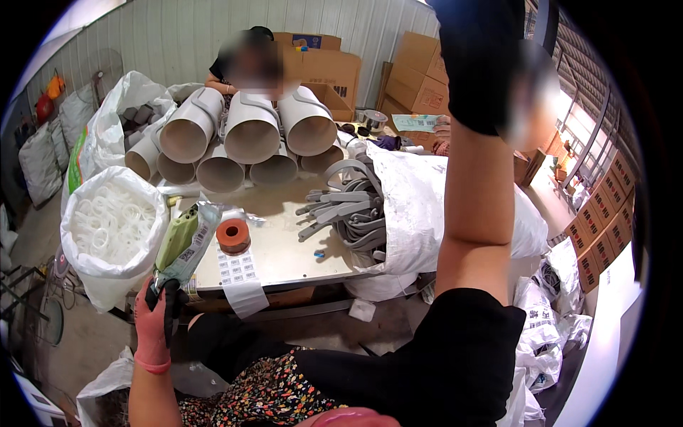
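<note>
My left hand (pixel 158 313), in a pink glove with a dark palm, grips the lower end of a clear plastic package (pixel 186 242) holding a long pale-green item, with a printed label on it. The package tilts over the table's left corner, beside a sack of white plastic rings (pixel 114 224). An orange-red roll (pixel 233 235) stands just right of the package, and a sheet of small printed stickers (pixel 238 270) hangs over the table edge. My right arm is raised close to the camera. A dark glove covers my right hand (pixel 482 67), whose fingers are out of view or blurred.
White tubes (pixel 252 139) with grey curved pieces are stacked across the table (pixel 284 242). Grey handle-like plastic parts (pixel 348 206) spill from a white sack (pixel 413 206). A person (pixel 249 64) sits behind the tubes; another person's hand (pixel 442 128) is at right. Cartons (pixel 420 71) stand behind.
</note>
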The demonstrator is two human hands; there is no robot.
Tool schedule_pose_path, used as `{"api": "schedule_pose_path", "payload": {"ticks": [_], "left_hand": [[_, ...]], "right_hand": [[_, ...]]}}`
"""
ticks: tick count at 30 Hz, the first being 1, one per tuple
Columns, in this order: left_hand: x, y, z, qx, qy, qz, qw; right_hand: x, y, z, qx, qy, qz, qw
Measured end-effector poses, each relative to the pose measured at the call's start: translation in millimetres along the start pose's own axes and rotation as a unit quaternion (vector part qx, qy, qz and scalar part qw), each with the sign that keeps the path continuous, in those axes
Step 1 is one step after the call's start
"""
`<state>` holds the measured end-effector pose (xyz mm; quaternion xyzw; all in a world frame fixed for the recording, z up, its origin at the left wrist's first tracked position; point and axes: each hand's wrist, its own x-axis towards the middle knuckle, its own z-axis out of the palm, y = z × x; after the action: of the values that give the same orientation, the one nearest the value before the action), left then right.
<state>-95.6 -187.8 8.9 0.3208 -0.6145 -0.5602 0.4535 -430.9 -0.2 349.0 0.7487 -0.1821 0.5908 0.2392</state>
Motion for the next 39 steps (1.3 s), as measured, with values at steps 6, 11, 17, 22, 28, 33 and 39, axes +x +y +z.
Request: {"api": "schedule_pose_path", "payload": {"ticks": [6, 11, 17, 22, 28, 33, 39], "left_hand": [[-4.0, -28.2, -16.9, 0.064, 0.002, 0.05, 0.997], [-19.2, -42.2, -17.4, 0.11, -0.032, 0.014, 0.993], [-43.3, -44.6, -12.4, 0.033, -0.066, -0.072, 0.995], [-49.1, -69.6, 3.3, -0.101, -0.105, -0.213, 0.966], [-42.5, -109.3, 26.0, -0.065, -0.156, -0.228, 0.959], [-27.8, -130.9, 46.6, 0.07, -0.168, -0.16, 0.97], [-3.5, -141.9, 70.7, 0.065, -0.212, -0.194, 0.956]], "right_hand": [[-93.3, 10.0, 92.0, 0.096, -0.061, 0.346, 0.931], [-239.5, 18.3, 132.9, 0.107, -0.114, 0.529, 0.834], [-353.8, -0.9, 177.3, 0.146, -0.096, 0.614, 0.77], [-381.9, -6.4, 182.3, 0.196, -0.122, 0.703, 0.673], [-409.6, 2.5, 169.3, 0.142, -0.204, 0.698, 0.671], [-441.0, 15.9, 162.0, 0.185, -0.147, 0.734, 0.637], [-481.6, 31.6, 142.3, 0.157, -0.115, 0.758, 0.623]]}}
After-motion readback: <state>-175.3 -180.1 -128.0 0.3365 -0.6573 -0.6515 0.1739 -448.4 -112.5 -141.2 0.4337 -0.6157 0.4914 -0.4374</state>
